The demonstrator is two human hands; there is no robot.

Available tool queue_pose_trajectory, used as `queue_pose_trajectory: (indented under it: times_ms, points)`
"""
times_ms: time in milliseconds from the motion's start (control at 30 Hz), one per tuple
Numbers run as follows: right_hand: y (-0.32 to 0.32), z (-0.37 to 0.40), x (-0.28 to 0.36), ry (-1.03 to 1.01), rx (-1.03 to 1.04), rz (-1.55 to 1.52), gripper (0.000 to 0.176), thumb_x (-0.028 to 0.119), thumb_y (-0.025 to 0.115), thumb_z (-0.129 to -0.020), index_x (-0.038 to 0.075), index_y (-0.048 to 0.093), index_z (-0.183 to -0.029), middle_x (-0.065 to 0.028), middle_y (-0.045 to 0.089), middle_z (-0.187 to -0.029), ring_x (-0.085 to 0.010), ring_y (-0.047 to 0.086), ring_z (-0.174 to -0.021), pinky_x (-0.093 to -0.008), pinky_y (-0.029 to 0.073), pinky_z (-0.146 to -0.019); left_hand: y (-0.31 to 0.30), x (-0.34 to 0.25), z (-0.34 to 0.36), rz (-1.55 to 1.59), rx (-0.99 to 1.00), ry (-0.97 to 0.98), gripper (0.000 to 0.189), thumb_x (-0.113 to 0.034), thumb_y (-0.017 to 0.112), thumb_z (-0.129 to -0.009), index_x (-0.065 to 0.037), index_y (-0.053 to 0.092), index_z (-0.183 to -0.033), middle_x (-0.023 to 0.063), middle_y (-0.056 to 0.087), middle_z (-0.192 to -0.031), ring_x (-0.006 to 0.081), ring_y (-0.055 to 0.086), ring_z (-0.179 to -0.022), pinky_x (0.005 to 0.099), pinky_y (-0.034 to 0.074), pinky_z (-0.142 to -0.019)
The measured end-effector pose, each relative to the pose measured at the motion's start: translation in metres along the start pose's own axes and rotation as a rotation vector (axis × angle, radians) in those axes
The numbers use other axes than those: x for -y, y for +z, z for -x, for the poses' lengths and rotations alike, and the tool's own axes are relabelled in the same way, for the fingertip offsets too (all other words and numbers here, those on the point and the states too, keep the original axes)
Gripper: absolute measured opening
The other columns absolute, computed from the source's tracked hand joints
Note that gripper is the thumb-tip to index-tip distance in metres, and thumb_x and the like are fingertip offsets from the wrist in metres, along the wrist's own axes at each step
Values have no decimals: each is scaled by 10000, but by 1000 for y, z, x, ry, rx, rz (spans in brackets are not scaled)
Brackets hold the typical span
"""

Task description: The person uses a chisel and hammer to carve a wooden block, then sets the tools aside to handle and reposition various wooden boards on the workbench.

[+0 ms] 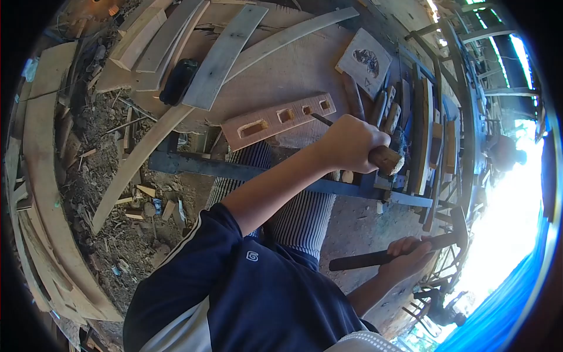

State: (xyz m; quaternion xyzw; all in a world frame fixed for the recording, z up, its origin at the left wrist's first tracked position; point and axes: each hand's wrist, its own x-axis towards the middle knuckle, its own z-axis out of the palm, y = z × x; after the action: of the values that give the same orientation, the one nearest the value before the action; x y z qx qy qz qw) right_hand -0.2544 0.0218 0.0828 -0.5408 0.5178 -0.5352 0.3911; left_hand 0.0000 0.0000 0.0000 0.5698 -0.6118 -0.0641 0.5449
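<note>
My left hand [355,142] is wrapped round the wooden handle of a chisel [386,159]. The chisel's thin blade slants toward a wooden block [267,124] with several rectangular holes cut in it, and its tip is at one of the smaller holes near the block's right end. Lower right, my right hand [406,258] grips the dark handle of a hammer [362,260], whose head points right, away from the block.
A dark case [178,82] and long planks [229,57] lie at the upper left of the workbench [281,76]. A board with a carved hollow [375,47] and tool handles are at the right. Wood scraps [146,190] litter the ground.
</note>
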Motion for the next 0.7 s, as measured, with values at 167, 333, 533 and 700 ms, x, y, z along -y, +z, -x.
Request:
queue_pose_trajectory:
  times_ms: [167, 333, 533, 700]
  points:
    - [4, 0, 1, -19, 12, 29, 276, 347, 444, -1019, 76, 465, -1069, -16, 408, -590, -94, 384, -426, -240, 341, -379, -1, 0, -1, -4, -47, 0, 245, -225, 767, -582, -140, 650, -780, 60, 666, -713, 255, 680, -680, 392, 521, -635]
    - [4, -2, -2, -16, 23, 36, 284, 348, 441, -1019, 73, 460, -1084, -15, 405, -584, -95, 382, -424, -241, 338, -370, 3, 3, 1, -18, -41, -12, 246, -237, 767, -582, -146, 650, -778, 56, 665, -712, 247, 682, -684, 387, 520, -632]
    - [-8, -18, 32, -236, 143, -95, 382, 402, 393, -1017, 48, 478, -898, -18, 401, -566, -96, 388, -431, -249, 332, -359, 7, -1, -4, -62, -16, -67, 232, -254, 759, -598, -154, 657, -781, 56, 665, -707, 243, 679, -683, 371, 516, -626]
    - [-6, -30, 11, -570, 219, -163, 457, 405, 323, -1026, 68, 441, -740, -34, 432, -563, -97, 397, -416, -255, 318, -349, 8, 3, -10, -14, -54, -112, 225, -259, 754, -605, -152, 659, -779, 51, 665, -703, 251, 675, -681, 373, 512, -622]
